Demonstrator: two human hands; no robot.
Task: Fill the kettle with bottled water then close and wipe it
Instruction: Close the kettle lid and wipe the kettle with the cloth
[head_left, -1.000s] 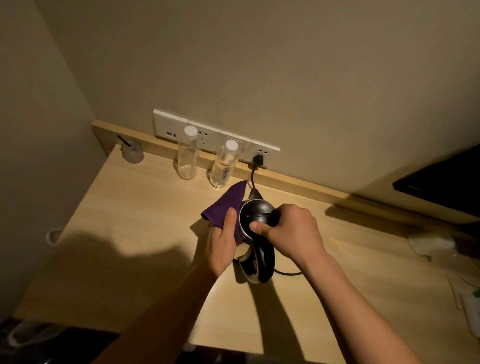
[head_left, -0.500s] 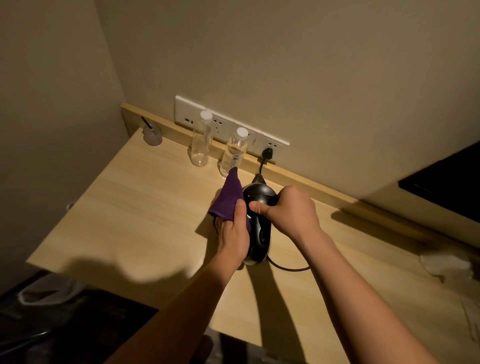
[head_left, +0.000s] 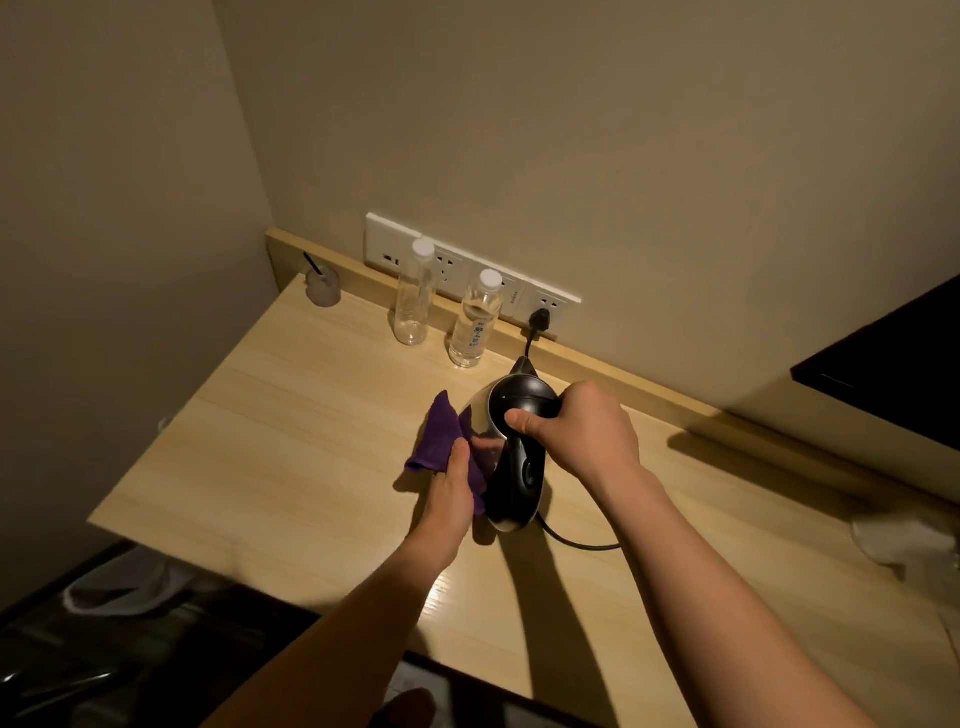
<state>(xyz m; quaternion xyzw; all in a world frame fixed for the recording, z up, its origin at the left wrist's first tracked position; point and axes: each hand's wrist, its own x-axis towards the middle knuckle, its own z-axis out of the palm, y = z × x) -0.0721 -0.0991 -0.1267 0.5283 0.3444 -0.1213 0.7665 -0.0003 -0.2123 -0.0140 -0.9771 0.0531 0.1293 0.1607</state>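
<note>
The kettle stands on the table, near the middle, with its lid shut. Its spout points to 12 o'clock and its black handle points to 6 o'clock. The right hand is closed over the top of the kettle, with the thumb on the lid. The left hand is at 9 o'clock from the kettle. It grips a purple cloth and presses it on the shiny side.

A black cord comes out from under the kettle at 5 o'clock. A plug sits in the wall socket at 12 o'clock. So the kettle may be live. If the cloth is wet and slides down to the base, water could get where the power is.

The kettle looks full and heavy. If the left hand pushes too hard, the kettle could tip toward 3 o'clock or slip off its base, and the lid could pop open under the thumb.

Two bottles stand at 11 o'clock, by the wall. One bottle still has water in it. A wide swing of the cloth could knock them over. A small cup sits far off at 10 o'clock and looks safe.
</note>
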